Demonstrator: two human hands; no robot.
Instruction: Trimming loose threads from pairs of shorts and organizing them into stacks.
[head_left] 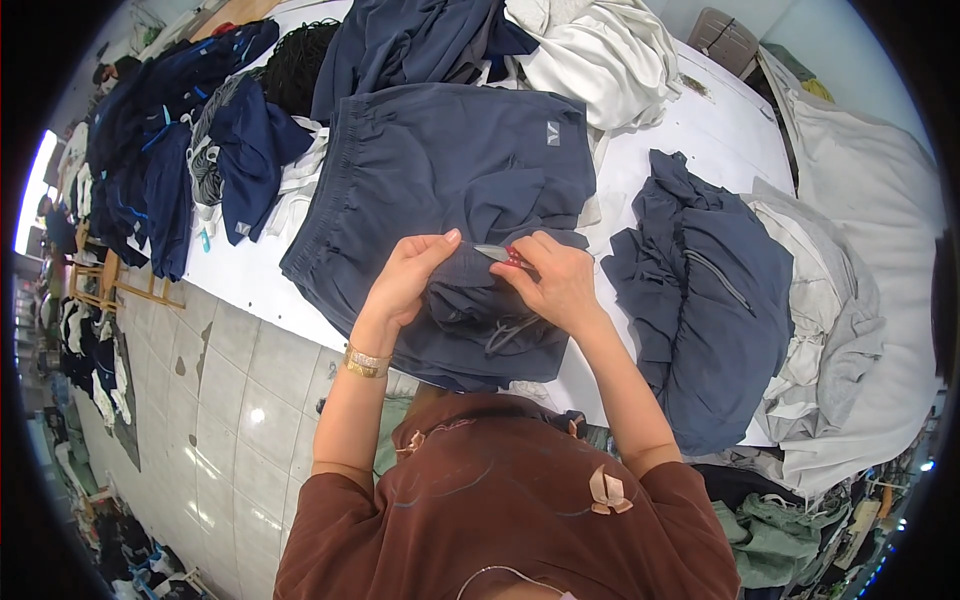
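A pair of dark blue shorts [440, 170] lies spread on the white table [700, 130] in front of me. My left hand [408, 277] pinches a bunched fold of the shorts' fabric near the lower hem. My right hand [555, 280] holds small thread snips [503, 256] with red handles, the metal tip pointing left at the pinched fold. A grey drawstring [510, 332] hangs below my hands. A gold bracelet sits on my left wrist.
A crumpled blue garment with a zip [700, 300] lies to the right, beside grey and white clothes [850, 300]. More navy garments [170, 150] pile at the left and back; white cloth [600, 50] lies at the back. Tiled floor [230, 400] is at the left.
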